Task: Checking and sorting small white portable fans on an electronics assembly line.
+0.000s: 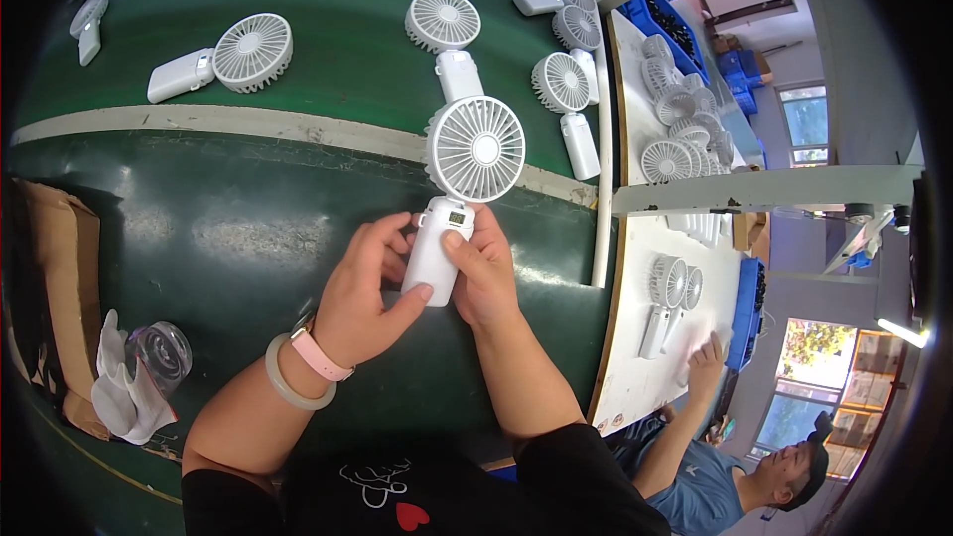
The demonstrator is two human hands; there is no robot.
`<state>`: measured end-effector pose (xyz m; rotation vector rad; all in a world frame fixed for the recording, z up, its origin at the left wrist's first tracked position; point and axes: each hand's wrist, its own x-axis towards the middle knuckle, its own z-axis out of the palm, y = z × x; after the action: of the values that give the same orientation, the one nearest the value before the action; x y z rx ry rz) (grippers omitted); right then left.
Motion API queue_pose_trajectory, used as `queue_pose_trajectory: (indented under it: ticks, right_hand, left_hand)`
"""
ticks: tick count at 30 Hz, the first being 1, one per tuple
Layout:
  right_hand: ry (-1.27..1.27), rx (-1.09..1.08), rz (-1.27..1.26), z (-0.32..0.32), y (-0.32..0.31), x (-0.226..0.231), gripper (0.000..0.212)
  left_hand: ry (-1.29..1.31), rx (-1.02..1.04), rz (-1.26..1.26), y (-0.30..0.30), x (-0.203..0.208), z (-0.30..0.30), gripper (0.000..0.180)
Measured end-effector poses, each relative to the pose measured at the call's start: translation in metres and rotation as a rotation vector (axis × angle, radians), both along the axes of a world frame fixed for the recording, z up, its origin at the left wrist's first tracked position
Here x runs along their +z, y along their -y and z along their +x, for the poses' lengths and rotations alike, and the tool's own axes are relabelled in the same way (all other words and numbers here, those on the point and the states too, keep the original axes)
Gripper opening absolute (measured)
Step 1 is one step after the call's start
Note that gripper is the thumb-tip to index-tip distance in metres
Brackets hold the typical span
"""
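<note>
A white handheld fan (434, 256) is held upright in front of me, its round grille toward me and a small dark display near the top of its handle. My right hand (483, 273) wraps the handle from the right, thumb laid on the front just below the display. From the left, my left hand (369, 278) closes on the handle's lower part, with the thumb near its base and the other fingers partly hidden behind. Just beyond the held fan's head lies another white fan (444, 22) on the green belt.
More white fans lie on the green conveyor belt (338, 60), including one fan (250, 52) at left. A cardboard box (65, 278), white glove (124, 387) and clear plastic cup (164, 355) sit at left. Rightward, a person in blue (700, 481) reaches over a white table (635, 337) holding fans.
</note>
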<state>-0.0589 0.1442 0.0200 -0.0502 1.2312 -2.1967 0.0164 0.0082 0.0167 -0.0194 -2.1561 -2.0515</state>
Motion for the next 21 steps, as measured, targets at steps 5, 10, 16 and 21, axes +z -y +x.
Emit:
queue_pose_trajectory:
  ticks: [5,10,16,21]
  right_hand:
    - [-0.266,0.088,0.094,0.005,0.0,0.0,0.037]
    - [-0.197,0.017,0.12,0.0,-0.002,-0.009,0.039]
    - [0.149,0.155,0.106,-0.026,0.024,0.0,0.043]
    - [0.109,0.895,0.182,-0.054,0.061,0.004,0.044]
  left_hand:
    - [0.216,-0.094,0.337,-0.002,0.007,0.0,0.072]
    - [0.247,-0.215,0.571,0.005,0.005,-0.001,0.071]
    - [0.241,-0.319,0.863,0.017,0.003,-0.003,0.074]
    - [0.334,-0.521,0.871,0.024,0.019,-0.002,0.081]
